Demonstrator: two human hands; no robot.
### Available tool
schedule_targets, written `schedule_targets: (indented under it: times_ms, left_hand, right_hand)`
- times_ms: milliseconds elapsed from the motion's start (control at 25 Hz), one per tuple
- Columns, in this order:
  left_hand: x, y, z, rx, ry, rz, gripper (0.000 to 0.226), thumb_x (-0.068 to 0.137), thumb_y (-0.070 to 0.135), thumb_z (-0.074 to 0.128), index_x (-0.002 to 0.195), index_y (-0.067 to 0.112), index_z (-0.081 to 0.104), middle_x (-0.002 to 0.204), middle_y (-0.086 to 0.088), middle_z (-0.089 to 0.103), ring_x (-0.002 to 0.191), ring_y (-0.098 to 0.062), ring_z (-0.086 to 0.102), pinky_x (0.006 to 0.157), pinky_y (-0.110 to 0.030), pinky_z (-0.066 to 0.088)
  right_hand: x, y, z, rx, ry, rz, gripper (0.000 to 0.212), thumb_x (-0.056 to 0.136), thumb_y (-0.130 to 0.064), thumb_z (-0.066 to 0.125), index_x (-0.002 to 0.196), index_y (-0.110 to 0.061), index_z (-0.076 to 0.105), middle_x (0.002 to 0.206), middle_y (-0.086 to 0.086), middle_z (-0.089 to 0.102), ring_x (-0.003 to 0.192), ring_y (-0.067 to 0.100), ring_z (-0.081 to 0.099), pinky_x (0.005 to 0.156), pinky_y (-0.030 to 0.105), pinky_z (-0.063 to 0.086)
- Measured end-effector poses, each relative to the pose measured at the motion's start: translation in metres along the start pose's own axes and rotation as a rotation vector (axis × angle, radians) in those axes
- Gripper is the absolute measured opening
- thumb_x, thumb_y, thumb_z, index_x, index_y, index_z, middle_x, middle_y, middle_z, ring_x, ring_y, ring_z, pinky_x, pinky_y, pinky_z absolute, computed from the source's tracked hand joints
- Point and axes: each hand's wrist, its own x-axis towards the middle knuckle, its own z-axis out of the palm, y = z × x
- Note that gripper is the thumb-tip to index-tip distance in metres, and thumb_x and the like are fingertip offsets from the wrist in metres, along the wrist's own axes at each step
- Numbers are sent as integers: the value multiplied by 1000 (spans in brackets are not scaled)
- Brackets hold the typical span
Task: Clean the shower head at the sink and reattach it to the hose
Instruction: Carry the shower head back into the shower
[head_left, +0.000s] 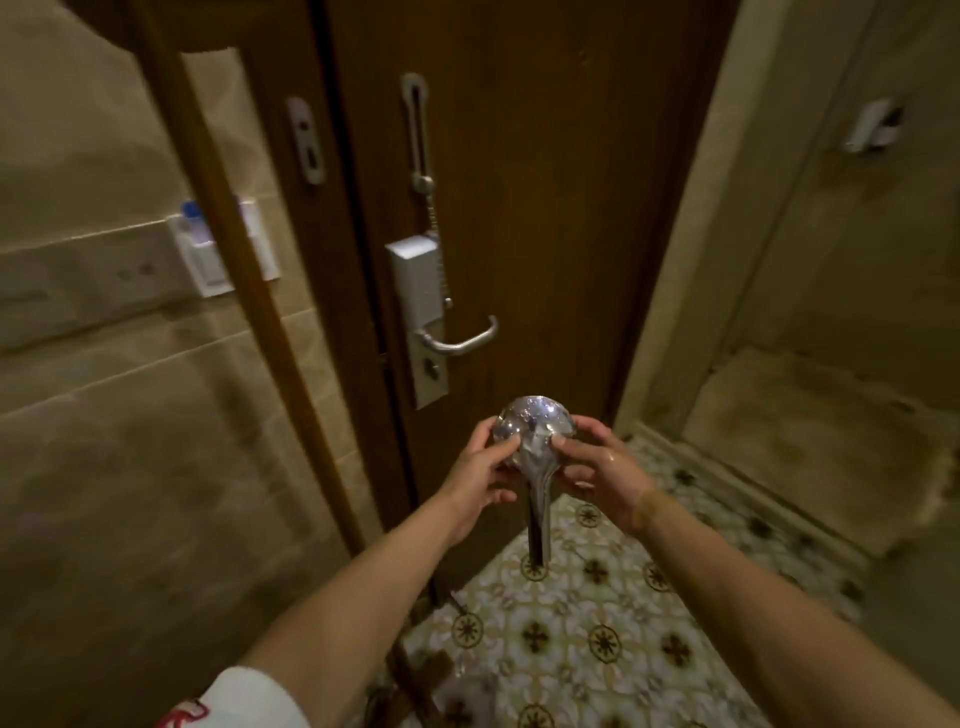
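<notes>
Both hands clasp the chrome shower head (535, 434) in mid-air: the left hand (480, 467) grips its left side, the right hand (597, 467) its right, thumbs pressed on the wet domed back. Its handle hangs below the grip, above the patterned floor tiles (597, 639). Beyond the grip stands a wooden door (545, 182).
</notes>
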Motion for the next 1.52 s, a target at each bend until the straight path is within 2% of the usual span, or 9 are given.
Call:
schedule_targets:
  times_ms: [120,320,440,560,680,800,920,1120,1520]
  left_hand:
    - [33,11,16,16,-136,5,35,91,32,58,124,36,49,106,1,66,87,-18,58,61,-27,41]
    - [84,26,60,63,-339,26,41,92,27,58,131,30,45,104,7,63,90,-10,63,59,-24,47]
    - [111,30,96,103,-436,32,45,91,28,61,133,30,45,107,7,62,98,-16,62,62,-26,49]
    - [139,34,138,120,-526,28,46,89,28,64,132,30,47,112,3,65,100,-17,63,62,-25,50]
    - [168,41,187,137,-589,48,45,89,27,64,131,28,48,111,3,67,98,-17,64,62,-28,51]
    - [195,49,239,143,-640,62,43,90,22,63,130,27,49,111,-2,67,98,-20,65,67,-35,53]
    - [223,59,296,128,-662,53,43,92,15,60,132,23,47,106,2,63,92,-18,64,64,-32,52]
    - [272,77,384,157,-694,49,52,92,12,60,139,22,40,117,-3,60,100,-19,61,66,-31,54]
    - [412,97,487,158,-766,56,53,93,10,57,141,22,38,115,-3,60,98,-18,61,61,-29,54]
  right_hand:
    - [7,-13,-19,-26,141,-46,26,84,-14,73,104,-28,65,78,-4,68,53,8,51,64,28,47]
    - [2,-34,-61,6,361,-132,30,84,-12,73,109,-25,63,81,-1,71,54,10,60,64,29,50]
    - [-6,-46,-91,42,477,-181,33,84,-13,74,113,-25,62,82,-1,72,54,11,63,65,29,51]
    - [-11,-62,-127,68,548,-219,35,83,-17,75,115,-24,62,86,2,73,66,20,64,67,31,53]
    - [-10,-80,-173,119,581,-261,34,83,-17,76,113,-24,64,96,8,71,77,27,60,64,31,55]
    - [-8,-105,-221,122,611,-285,29,82,-16,76,108,-26,66,96,6,74,75,25,68,68,33,56]
    - [-5,-136,-275,118,622,-297,26,83,-15,75,104,-27,67,90,2,75,70,21,70,67,32,55]
    - [4,-184,-358,128,639,-337,23,84,-15,73,102,-29,67,92,0,74,76,23,70,66,31,55]
    - [86,-254,-481,189,649,-383,27,88,-14,69,111,-27,63,99,6,72,67,22,69,59,29,59]
